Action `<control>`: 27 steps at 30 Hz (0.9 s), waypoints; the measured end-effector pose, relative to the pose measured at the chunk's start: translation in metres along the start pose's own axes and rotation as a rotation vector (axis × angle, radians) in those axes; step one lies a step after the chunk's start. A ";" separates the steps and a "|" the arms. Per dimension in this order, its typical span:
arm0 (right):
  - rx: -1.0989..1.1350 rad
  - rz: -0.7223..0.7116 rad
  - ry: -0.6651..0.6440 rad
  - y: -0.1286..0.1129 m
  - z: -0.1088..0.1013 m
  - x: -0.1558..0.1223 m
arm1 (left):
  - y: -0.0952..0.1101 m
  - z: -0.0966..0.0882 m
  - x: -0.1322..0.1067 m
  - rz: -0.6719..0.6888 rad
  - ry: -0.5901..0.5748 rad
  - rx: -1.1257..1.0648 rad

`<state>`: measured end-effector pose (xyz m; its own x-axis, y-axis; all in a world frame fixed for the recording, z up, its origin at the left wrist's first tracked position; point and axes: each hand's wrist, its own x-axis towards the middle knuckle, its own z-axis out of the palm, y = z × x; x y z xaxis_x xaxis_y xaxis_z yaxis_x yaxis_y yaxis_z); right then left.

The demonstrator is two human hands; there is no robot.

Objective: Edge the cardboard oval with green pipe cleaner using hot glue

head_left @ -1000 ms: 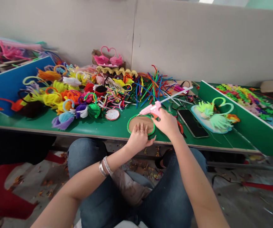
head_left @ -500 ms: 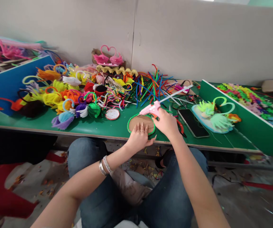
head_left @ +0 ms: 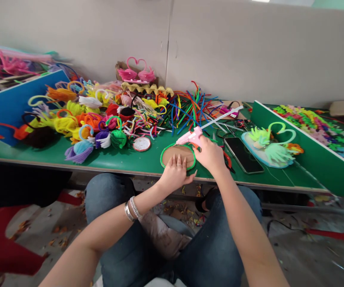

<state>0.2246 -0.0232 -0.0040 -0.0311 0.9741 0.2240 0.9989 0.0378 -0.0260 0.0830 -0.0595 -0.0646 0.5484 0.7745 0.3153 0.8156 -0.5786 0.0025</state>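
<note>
A brown cardboard oval (head_left: 176, 152) edged with a green pipe cleaner lies flat near the table's front edge. My left hand (head_left: 176, 171) rests on it, fingers stretched out and pressing on its surface. My right hand (head_left: 210, 155) is wrapped round the grip of a pink hot glue gun (head_left: 191, 136). A long white glue stick (head_left: 222, 116) sticks out of the gun's back end. The gun's nozzle points left, over the far rim of the oval; whether it touches is too small to tell. Red-handled pliers (head_left: 228, 160) lie partly hidden behind my right hand.
Pipe-cleaner swans (head_left: 67, 119) crowd the left, with loose pipe cleaners (head_left: 189, 107) behind. A round white disc (head_left: 142, 144) sits left of the oval. To the right are a phone (head_left: 243, 154), a pale green swan pair (head_left: 275, 145) and a green divider (head_left: 303, 147).
Almost everything stays in place. My right hand and the glue gun have shifted very slightly; my left hand stays on the cardboard.
</note>
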 end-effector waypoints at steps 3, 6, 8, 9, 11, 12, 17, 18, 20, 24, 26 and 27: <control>-0.006 0.005 0.012 0.000 -0.001 0.000 | 0.000 0.000 0.000 0.013 0.000 0.018; -0.013 0.007 0.022 0.000 -0.002 0.000 | 0.000 0.000 0.000 0.012 0.003 0.013; -0.018 0.013 0.020 0.001 -0.003 -0.001 | 0.000 0.001 0.000 0.003 0.007 -0.001; -0.020 0.016 0.018 0.001 -0.003 -0.001 | 0.000 0.001 0.000 -0.001 0.009 -0.007; -0.021 0.017 0.015 0.001 -0.003 -0.001 | 0.000 0.002 0.000 -0.004 0.010 -0.010; -0.021 0.017 0.014 0.001 -0.003 -0.001 | 0.000 0.002 0.000 -0.003 0.012 -0.008; -0.031 0.030 0.014 0.004 -0.003 0.000 | 0.000 0.002 0.000 0.001 0.017 -0.002; -0.030 0.033 0.014 0.004 -0.002 0.000 | 0.000 0.002 0.000 0.000 0.019 -0.003; -0.030 0.036 0.010 0.005 -0.003 0.000 | 0.000 0.002 0.000 0.001 0.022 -0.002; -0.037 0.046 0.002 0.005 -0.004 0.000 | 0.000 0.001 0.000 0.010 0.021 0.009; -0.038 0.043 0.007 0.005 -0.005 0.000 | 0.000 0.000 0.000 0.012 0.023 0.015; -0.037 0.039 0.013 0.004 -0.004 -0.001 | 0.000 0.000 0.000 0.012 0.023 0.020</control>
<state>0.2293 -0.0246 0.0001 0.0078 0.9717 0.2360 1.0000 -0.0082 0.0007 0.0828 -0.0594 -0.0648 0.5541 0.7611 0.3372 0.8125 -0.5826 -0.0199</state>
